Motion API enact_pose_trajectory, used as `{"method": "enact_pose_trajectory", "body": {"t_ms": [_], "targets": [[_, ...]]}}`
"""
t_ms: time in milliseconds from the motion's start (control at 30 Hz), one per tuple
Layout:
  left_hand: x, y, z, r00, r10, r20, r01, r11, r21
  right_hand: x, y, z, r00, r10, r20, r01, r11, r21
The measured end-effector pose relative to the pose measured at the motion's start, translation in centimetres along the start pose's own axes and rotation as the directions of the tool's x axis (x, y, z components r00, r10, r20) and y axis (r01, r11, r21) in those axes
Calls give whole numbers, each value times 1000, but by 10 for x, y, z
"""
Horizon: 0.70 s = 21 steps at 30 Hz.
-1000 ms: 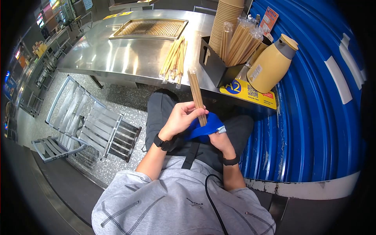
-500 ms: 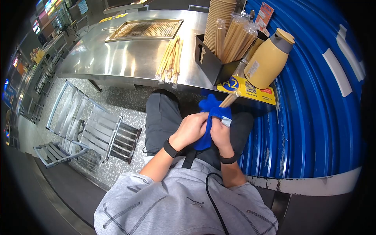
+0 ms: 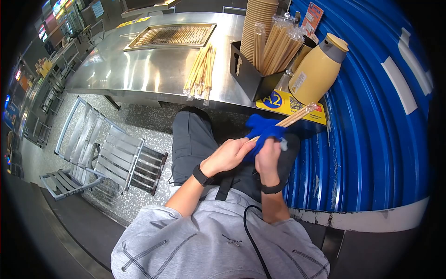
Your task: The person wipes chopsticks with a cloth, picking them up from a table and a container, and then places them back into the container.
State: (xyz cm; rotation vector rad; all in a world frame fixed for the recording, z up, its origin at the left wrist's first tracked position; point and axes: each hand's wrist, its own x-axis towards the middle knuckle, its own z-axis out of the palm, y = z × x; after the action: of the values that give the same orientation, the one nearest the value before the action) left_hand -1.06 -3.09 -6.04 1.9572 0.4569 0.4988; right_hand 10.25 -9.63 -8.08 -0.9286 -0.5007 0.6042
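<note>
Over my lap, my left hand (image 3: 228, 155) is closed round the lower end of some wrapped chopsticks (image 3: 291, 117), which slant up to the right. My right hand (image 3: 268, 157) grips a blue cloth (image 3: 266, 129) that is wrapped around the middle of these chopsticks. Their upper ends stick out of the cloth near the table's corner. On the steel table (image 3: 107, 69) lies a loose pile of wrapped chopsticks (image 3: 200, 69). A black holder (image 3: 251, 81) with more upright chopsticks (image 3: 278, 44) and a stack of paper cups (image 3: 257, 28) stands to its right.
A yellow jug (image 3: 317, 72) stands at the table's right corner on a yellow sign (image 3: 274, 101). A metal grill (image 3: 172, 36) is set into the table. Blue corrugated wall (image 3: 362, 139) rises at the right. Folding chairs (image 3: 118, 156) are at the left.
The chopsticks now reach farther up and right out of the cloth. The cloth has bunched up higher around them, and my right hand has turned and shifted slightly right.
</note>
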Motion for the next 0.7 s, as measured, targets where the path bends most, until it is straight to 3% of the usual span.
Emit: {"method": "enact_pose_trajectory", "body": {"t_ms": [67,167,300,367,500,533,633,700], "targets": [[0,-1,1,1000,9,-3,-9,999,-31,-4,2,2,998,62,-10,-63,997,-48],[-1,1,-4,1000,11,27,-11,1000,6,2,-10,2,1000,26,5,-26,1000,-15],[1,6,-16,997,44,63,-51,992,112,34,-34,-17,983,-90,-161,105,991,85],[-3,2,-21,995,47,83,-58,990,130,42,-60,-20,985,-104,-137,118,988,100],[-2,6,-24,992,-23,123,8,992,122,39,-48,-18,975,-116,-192,138,985,105],[0,7,-22,995,-14,102,5,996,86,31,-40,-14,988,-130,-81,135,989,66],[-1,2,-14,998,-7,69,8,1000,-4,6,-13,11,997,19,-70,-22,999,-47],[1,-1,-15,997,-3,75,7,999,-49,-4,-3,18,1000,26,-8,-25,998,55]]}}
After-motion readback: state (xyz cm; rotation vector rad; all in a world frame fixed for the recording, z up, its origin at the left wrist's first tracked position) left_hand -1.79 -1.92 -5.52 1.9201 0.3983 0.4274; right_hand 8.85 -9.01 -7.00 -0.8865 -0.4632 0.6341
